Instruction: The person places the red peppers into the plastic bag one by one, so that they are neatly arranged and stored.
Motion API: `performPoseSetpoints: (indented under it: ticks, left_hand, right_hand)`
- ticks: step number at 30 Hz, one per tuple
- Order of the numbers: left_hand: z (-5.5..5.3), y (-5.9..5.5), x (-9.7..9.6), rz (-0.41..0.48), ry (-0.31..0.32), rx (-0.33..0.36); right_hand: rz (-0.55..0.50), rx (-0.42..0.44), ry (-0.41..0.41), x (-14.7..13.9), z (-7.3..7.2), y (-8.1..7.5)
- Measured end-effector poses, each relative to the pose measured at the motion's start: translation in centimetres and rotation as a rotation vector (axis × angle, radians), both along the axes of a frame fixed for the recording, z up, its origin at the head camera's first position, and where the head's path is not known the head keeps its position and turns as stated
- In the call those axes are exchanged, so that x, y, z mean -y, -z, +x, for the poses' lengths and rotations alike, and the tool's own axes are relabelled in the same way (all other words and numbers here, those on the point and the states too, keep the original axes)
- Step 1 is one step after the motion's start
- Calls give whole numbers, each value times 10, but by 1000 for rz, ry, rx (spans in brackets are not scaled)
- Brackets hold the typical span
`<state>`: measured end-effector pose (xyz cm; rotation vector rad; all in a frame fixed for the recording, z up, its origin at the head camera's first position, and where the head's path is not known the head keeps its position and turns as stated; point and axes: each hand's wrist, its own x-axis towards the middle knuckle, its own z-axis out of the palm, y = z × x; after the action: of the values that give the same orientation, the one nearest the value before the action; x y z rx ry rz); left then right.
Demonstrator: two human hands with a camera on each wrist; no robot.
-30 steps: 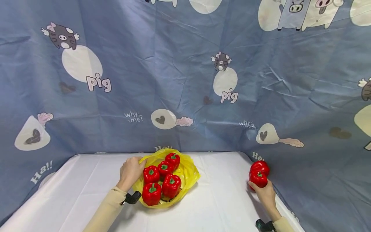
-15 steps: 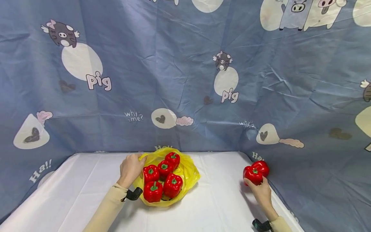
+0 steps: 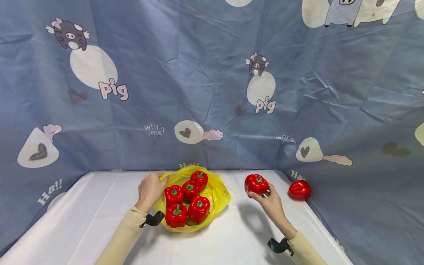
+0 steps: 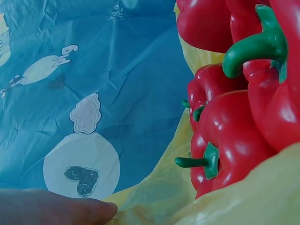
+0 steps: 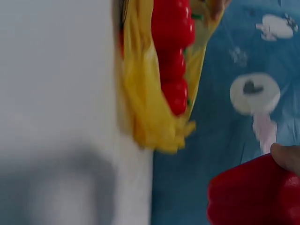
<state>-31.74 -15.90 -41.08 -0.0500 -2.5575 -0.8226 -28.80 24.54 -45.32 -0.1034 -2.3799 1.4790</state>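
Observation:
A yellow plastic bag (image 3: 216,191) lies on the table with its mouth spread, and several red bell peppers (image 3: 198,208) with green stems sit inside it. My left hand (image 3: 150,191) pinches the bag's rim at its left side; in the left wrist view a finger (image 4: 79,208) lies along the yellow film beside the peppers. To the right of the bag, my right hand (image 3: 272,206) grips another red bell pepper (image 3: 255,184) above the table, its shadow falling below. The right wrist view shows this held pepper (image 5: 253,194) at the lower right.
One more red bell pepper (image 3: 299,190) lies on its side at the table's right edge, against the blue curtain (image 3: 364,191). The white table (image 3: 109,209) ends at the curtain with pig prints at the back.
My right hand has lifted the bell pepper from the right edge and carried it leftward toward the bag, leaving the other one behind. My left hand keeps its hold on the bag.

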Motion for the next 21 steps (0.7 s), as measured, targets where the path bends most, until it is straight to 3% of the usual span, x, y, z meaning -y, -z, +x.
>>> performPoseSetpoints:
  ticks: [10,21]
  left_hand:
    - [-2,1,0,4,-4,-29]
    - [-2,2,-2,3,-8,6]
  right_hand:
    - [-49,-92,-136,58,-21,-2]
    - [-29,-25,-263,101,-44,5]
